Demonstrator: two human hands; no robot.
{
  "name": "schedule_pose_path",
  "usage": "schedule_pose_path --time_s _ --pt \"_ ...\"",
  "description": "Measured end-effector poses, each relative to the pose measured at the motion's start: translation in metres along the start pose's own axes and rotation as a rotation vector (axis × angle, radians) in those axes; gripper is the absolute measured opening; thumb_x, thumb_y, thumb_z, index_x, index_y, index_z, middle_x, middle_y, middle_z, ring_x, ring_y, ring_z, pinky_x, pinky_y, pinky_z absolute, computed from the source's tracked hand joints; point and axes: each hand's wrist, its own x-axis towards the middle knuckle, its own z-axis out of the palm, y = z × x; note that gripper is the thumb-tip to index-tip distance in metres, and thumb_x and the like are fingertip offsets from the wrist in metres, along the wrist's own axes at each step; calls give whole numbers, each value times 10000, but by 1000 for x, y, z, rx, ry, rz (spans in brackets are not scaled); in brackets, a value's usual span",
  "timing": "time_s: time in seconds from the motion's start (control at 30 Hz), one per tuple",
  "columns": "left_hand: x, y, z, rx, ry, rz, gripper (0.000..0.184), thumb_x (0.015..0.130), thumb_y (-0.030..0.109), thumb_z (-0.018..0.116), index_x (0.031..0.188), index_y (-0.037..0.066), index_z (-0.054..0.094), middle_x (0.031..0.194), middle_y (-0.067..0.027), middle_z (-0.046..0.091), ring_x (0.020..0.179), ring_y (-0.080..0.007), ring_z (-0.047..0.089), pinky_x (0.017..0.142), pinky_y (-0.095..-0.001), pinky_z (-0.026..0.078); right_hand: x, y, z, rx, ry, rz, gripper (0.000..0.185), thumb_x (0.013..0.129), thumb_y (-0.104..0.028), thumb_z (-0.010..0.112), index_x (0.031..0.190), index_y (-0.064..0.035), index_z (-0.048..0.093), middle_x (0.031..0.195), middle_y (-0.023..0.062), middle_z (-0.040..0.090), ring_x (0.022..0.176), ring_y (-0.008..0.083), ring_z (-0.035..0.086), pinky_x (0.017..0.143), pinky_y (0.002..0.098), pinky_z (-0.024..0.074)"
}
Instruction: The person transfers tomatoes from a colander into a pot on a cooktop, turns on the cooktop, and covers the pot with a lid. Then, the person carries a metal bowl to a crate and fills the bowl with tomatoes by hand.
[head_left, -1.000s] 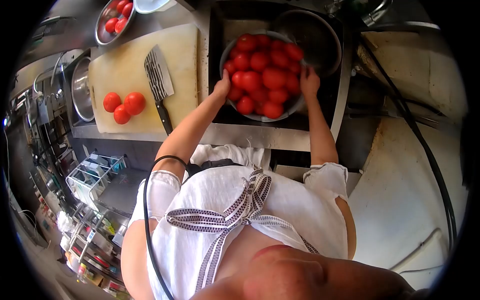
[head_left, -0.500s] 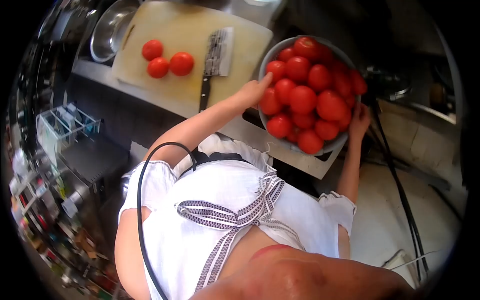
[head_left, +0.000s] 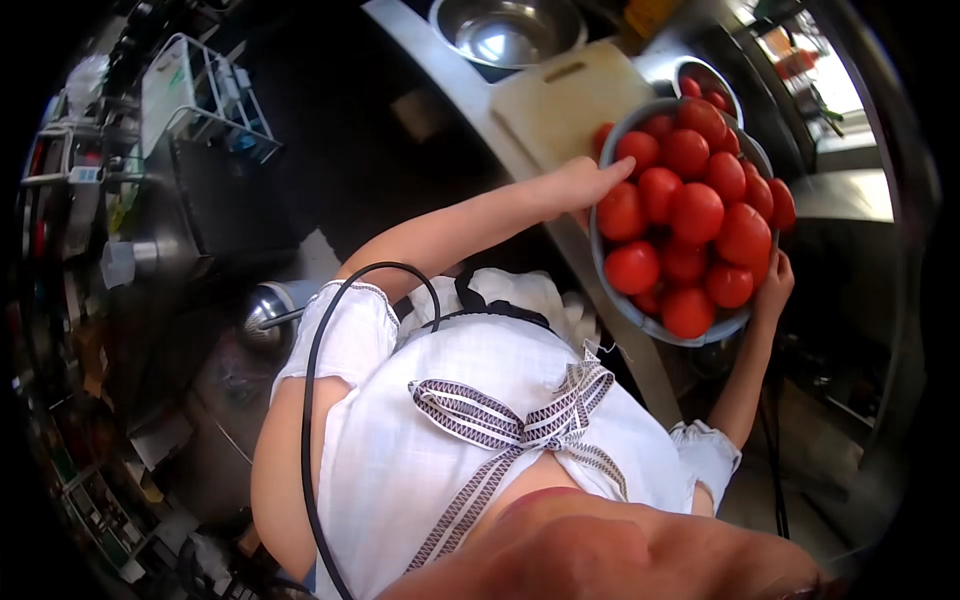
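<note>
Right of the board [head_left: 560,105], both hands [head_left: 588,186] grip the bowl [head_left: 625,307] by opposite sides, best kept level lest heaped tomatoes [head_left: 697,212] roll off.

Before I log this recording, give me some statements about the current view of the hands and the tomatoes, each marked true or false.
1. The left hand and right hand hold opposite sides of the grey basin. True.
2. The basin's tomatoes are chopped into pieces. False: those visible look whole.
3. The cutting board has a handle slot at the end nearer the large metal bowl. True.
4. The left hand grips a spoon. False: it grips the basin's edge.
5. The patterned ribbon is tied in a bow. True.
</note>
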Motion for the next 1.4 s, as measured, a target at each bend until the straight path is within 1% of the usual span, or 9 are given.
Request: schedule_pose_path --time_s 0.23,0.53,0.8,0.83,0.97,1.03,1.17,1.2,1.4 --pt "-86 -13 -178 -126 260 38 682 824 603 371 1005 -21 576 782 -106 625 665 -176 615 596 -283 521 40 -111 209 14 -184 -305 294 856 -243 511 897 32 605 788 143 630 740 169 582 676 299 438" --pt "-128 -48 -368 -317 598 41 617 855 540 380 1057 -19 546 857 -126 616 709 -200 621 611 -311 531 87 -282 482 193 -503 -411 262 850 -227 524 829 24 593 654 110 599 590 162 557 556 300 431" --pt "-145 -32 -552 -480 897 11 602 858 525 393 1130 0 505 990 -130 593 856 -238 606 681 -365 516 125 -439 706 267 -759 -473 279 830 -249 548 844 25 600 688 145 616 623 208 593 592 317 454" --pt "-143 -31 -570 -496 908 20 602 858 525 393 1130 0 505 990 -130 593 856 -238 606 681 -365 516 130 -453 729 241 -759 -496 260 852 -225 535 830 26 598 672 89 606 607 124 548 558 269 432" --pt "-143 -27 -685 -533 933 -26 614 842 548 405 1138 19 506 1030 -132 584 880 -237 603 677 -369 512 144 -521 836 256 -809 -498 239 847 -206 544 824 27 591 644 83 594 567 113 523 537 263 423" --pt "-138 -29 -750 -499 900 67 634 832 563 411 1150 21 499 1049 -117 580 902 -228 596 665 -376 514 157 -557 888 281 -816 -542 239 827 -220 560 818 16 598 655 120 606 582 168 577 556 294 450" --pt "-118 -4 -872 -549 904 -48 606 843 522 418 1160 11 491 1063 -121 575 941 -227 581 662 -387 516 193 -609 989 202 -767 -531 249 820 -230 562 830 16 602 653 127 602 589 196 585 557 305 449" --pt "-113 -2 -901 -531 978 0 637 838 497 443 1077 -90 511 978 -185 594 858 -269 609 618 -366 536 198 -627 1011 192 -748 -559 255 818 -236 565 833 15 604 659 134 603 599 206 592 561 311 451" --pt "-88 36 -1094 -578 1010 8 674 827 540 431 1065 -85 519 978 -179 596 843 -277 614 632 -374 530 262 -735 1169 159 -777 -635 257 825 -242 551 830 8 609 669 144 606 616 235 602 574 330 458"
